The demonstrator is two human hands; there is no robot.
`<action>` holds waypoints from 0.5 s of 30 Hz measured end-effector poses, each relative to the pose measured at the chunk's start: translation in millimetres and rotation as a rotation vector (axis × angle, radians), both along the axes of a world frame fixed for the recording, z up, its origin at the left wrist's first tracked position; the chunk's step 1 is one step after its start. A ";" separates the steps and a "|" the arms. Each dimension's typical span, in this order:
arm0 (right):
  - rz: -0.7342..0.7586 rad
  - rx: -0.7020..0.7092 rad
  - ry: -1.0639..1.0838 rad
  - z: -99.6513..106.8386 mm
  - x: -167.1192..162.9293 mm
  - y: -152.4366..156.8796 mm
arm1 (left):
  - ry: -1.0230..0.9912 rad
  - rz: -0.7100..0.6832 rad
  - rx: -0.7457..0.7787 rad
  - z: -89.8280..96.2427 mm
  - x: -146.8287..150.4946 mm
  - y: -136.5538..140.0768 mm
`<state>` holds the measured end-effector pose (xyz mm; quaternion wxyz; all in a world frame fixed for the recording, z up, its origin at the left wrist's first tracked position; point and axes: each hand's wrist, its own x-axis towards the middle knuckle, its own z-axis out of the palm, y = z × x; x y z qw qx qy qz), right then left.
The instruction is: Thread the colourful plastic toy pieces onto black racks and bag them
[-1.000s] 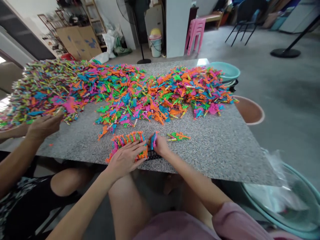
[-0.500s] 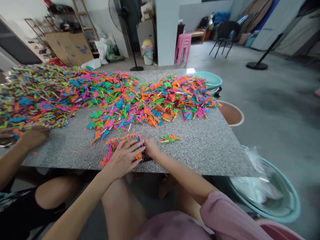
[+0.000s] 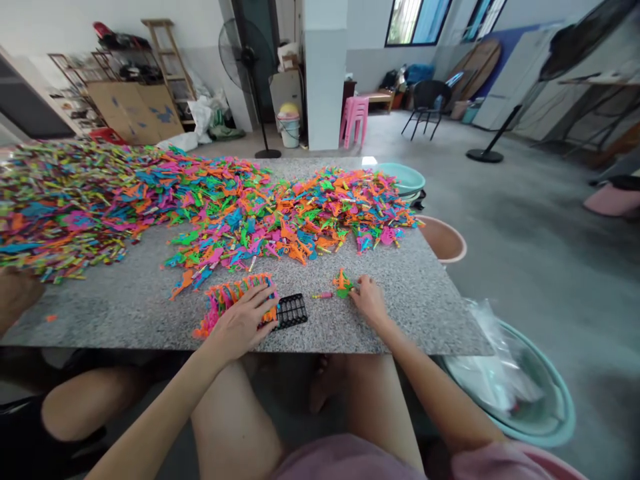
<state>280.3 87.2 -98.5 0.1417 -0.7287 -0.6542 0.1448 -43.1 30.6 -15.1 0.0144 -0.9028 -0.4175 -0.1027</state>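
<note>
Speckled grey stone worktop [image 3: 430, 313] seen from above by a seated person whose bare knees show beneath its near edge. Left hand [image 3: 243, 320] lies flat, fingers spread, pressing on a neat row of small plastic pieces [image 3: 225, 297] in orange, pink and green that stand packed side by side near the front edge; the hand is open and grips nothing. Just to the right of that row, touching it, sits a black ridged holder [image 3: 291, 311], its right half bare. Right hand [image 3: 369, 301] is further right on the worktop, fingers curled down onto a little cluster of orange and green pieces [image 3: 343, 285]; whether it has pinched one cannot be told. A single pink and yellow piece [image 3: 323, 295] lies between the holder and that cluster. Across the middle and far side spreads a great loose heap of the same bright pieces [image 3: 240, 207], in pink, orange, green, blue and yellow. At the left edge, another person's hand [image 3: 15, 293] rests by the heap. Beside the worktop on the right stand a brown basin [image 3: 443, 240], a teal basin [image 3: 404, 177] further back, and a large teal basin [image 3: 550, 413] holding clear plastic near the person's right knee.
</note>
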 end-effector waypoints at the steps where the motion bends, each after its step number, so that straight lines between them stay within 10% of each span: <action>1: -0.040 -0.070 -0.012 4.4 2.0 4.2 | -0.005 0.004 -0.004 0.4 0.0 -0.3; 8: 0.211 -0.093 0.481 24.2 -46.3 -7.7 | -0.017 0.010 -0.054 4.3 2.9 -0.9; 15: 0.211 -0.212 0.986 -0.6 -104.9 -43.2 | -0.035 0.040 -0.060 6.2 6.4 -3.2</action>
